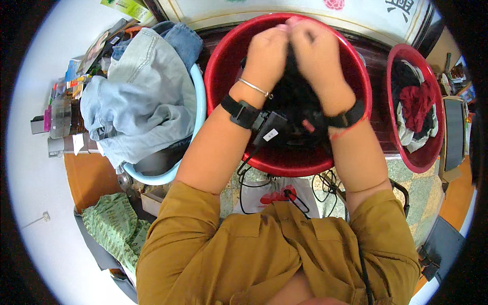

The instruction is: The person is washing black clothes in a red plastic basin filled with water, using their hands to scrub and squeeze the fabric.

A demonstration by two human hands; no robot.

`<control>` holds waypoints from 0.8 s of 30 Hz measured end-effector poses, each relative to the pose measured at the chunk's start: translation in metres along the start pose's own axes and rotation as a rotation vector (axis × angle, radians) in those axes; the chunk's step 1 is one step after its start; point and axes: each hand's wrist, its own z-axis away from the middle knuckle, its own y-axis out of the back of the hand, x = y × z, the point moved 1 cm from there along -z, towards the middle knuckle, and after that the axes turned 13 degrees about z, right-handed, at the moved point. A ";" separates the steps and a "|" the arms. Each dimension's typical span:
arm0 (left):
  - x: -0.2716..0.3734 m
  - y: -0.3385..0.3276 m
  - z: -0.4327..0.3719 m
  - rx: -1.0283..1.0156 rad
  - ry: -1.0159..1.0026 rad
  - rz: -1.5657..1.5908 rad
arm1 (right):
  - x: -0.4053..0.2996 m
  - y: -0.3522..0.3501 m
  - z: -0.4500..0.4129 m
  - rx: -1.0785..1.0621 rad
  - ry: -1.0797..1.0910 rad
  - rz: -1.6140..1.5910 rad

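A large red plastic basin (pixel 364 89) stands in front of me with black cloth (pixel 295 95) in it. Over the basin's far part, my left hand (pixel 268 53) and my right hand (pixel 314 49) meet at the fingertips, both curled. Black cloth hangs just below them and looks pinched between the fingers, though the fingertips are blurred. A black strap is around each wrist, and a small black device (pixel 272 126) with a white label sits beside the left one.
At left, a light blue basin (pixel 200 99) is heaped with pale blue jeans (pixel 145 91). At right, a smaller red basin (pixel 438 126) contains dark red, black and white clothes (pixel 415 103). Black cables (pixel 328 187) hang below the middle basin. Behind stands a framed picture (pixel 366 15).
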 end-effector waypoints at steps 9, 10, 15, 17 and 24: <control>0.012 -0.021 0.014 -0.286 0.064 -0.133 | 0.026 0.028 -0.012 -0.076 -0.266 0.140; 0.007 -0.020 0.012 -0.238 -0.017 -0.055 | 0.024 0.024 -0.010 -0.001 -0.202 0.066; -0.013 0.018 -0.008 0.010 -0.227 -0.164 | -0.036 0.007 0.014 -0.241 0.187 0.008; -0.013 0.006 -0.008 -0.025 -0.319 -0.186 | -0.016 0.010 0.004 -0.112 0.160 -0.031; -0.002 -0.009 0.003 -0.020 -0.092 -0.030 | 0.006 -0.001 0.003 0.087 0.029 -0.097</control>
